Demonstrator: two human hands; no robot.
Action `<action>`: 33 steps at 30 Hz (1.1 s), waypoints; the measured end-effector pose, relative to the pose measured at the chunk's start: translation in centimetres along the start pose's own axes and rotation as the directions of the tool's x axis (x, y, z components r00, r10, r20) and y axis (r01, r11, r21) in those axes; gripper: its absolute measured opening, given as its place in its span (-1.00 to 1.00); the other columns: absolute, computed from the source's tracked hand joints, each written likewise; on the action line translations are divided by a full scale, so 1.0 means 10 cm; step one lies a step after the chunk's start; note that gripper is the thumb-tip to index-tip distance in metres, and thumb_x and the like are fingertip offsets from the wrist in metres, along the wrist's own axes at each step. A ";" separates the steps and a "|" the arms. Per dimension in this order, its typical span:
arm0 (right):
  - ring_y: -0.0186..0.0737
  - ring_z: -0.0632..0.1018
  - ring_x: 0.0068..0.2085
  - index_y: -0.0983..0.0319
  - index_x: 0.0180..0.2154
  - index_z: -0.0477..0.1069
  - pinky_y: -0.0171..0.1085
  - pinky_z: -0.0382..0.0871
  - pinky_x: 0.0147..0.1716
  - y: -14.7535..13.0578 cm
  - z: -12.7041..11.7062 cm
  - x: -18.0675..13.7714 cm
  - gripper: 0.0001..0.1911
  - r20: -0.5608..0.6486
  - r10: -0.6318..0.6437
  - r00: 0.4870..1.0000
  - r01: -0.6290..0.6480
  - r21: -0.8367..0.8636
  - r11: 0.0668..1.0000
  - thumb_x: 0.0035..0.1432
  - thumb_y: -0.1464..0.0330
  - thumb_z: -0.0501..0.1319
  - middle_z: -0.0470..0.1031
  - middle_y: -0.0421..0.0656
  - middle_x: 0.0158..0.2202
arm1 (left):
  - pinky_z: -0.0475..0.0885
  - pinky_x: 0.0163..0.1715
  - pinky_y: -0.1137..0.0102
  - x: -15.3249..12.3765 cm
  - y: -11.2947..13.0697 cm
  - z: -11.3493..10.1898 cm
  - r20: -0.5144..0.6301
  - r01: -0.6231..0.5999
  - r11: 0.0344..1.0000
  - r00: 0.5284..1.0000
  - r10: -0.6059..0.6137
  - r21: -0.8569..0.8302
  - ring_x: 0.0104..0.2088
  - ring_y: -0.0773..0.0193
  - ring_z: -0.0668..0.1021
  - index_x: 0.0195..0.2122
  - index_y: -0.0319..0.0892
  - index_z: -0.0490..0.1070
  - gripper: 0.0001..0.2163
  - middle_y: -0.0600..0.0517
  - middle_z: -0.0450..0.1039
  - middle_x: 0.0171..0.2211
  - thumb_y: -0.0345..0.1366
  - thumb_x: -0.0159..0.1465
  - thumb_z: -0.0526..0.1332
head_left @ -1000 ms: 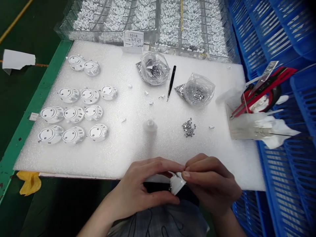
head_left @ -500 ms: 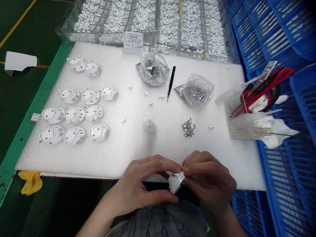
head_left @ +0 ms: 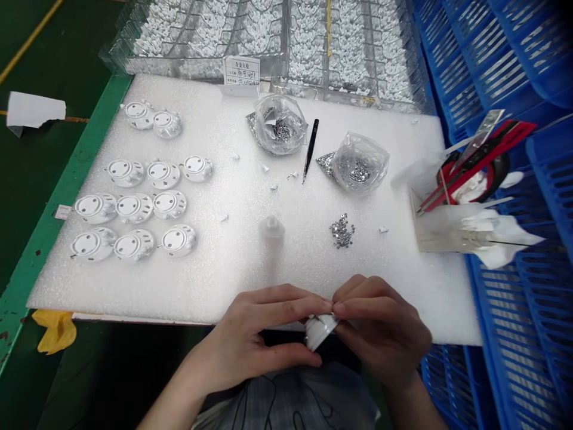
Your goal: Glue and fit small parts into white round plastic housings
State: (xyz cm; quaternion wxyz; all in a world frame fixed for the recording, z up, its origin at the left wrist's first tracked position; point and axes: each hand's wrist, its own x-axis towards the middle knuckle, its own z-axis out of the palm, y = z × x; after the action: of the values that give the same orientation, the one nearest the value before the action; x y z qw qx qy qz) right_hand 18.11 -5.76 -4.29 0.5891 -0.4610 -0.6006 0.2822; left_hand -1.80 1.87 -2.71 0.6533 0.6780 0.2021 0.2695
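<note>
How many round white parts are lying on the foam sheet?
11 round white parts on the left of the foam sheet: two at the back, then three rows of three. One more white part sits between the left hand and right hand, off the foam.

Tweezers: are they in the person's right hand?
No, the tweezers lie on the foam, apart from the left hand and the right hand.
</note>
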 end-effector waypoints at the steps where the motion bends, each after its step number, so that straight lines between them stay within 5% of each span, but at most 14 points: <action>1: -0.27 0.58 -0.38 0.19 -0.06 0.59 -0.28 0.53 -0.45 0.00 0.00 0.00 -0.67 -0.003 -0.001 1.000 0.001 0.002 1.000 0.17 0.62 0.37 0.55 -0.19 -0.36 | 0.57 0.06 0.49 0.00 0.00 0.00 0.001 -0.001 1.000 1.000 0.001 0.000 -0.01 0.22 0.71 0.26 0.13 0.53 -0.49 0.02 0.68 0.05 -0.33 0.29 0.49; 17: -0.28 0.57 -0.36 0.23 -0.17 0.53 -0.25 0.53 -0.44 0.01 -0.02 0.00 -0.81 0.047 0.031 0.998 -0.035 0.079 0.996 0.20 0.56 0.39 0.50 -0.19 -0.33 | 0.57 0.04 0.53 -0.02 -0.01 -0.01 0.018 -0.046 0.999 0.999 0.046 -0.016 -0.03 0.22 0.71 0.18 -0.04 0.59 -0.54 -0.04 0.69 0.02 -0.35 0.25 0.52; 33: -0.27 0.57 -0.38 0.22 -0.15 0.57 -0.27 0.51 -0.45 0.02 -0.03 0.00 -0.81 0.062 0.013 0.998 -0.020 0.105 0.994 0.20 0.54 0.41 0.52 -0.17 -0.36 | 0.56 0.06 0.54 -0.05 0.00 0.01 0.016 -0.044 0.999 0.999 0.044 -0.021 0.01 0.25 0.70 0.26 0.07 0.53 -0.48 -0.01 0.67 0.05 -0.36 0.28 0.49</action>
State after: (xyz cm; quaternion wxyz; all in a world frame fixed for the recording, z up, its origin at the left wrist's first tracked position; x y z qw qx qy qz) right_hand 18.41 -5.73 -4.42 0.5917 -0.4252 -0.5988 0.3324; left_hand -2.10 1.43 -2.76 0.6556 0.6778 0.1792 0.2804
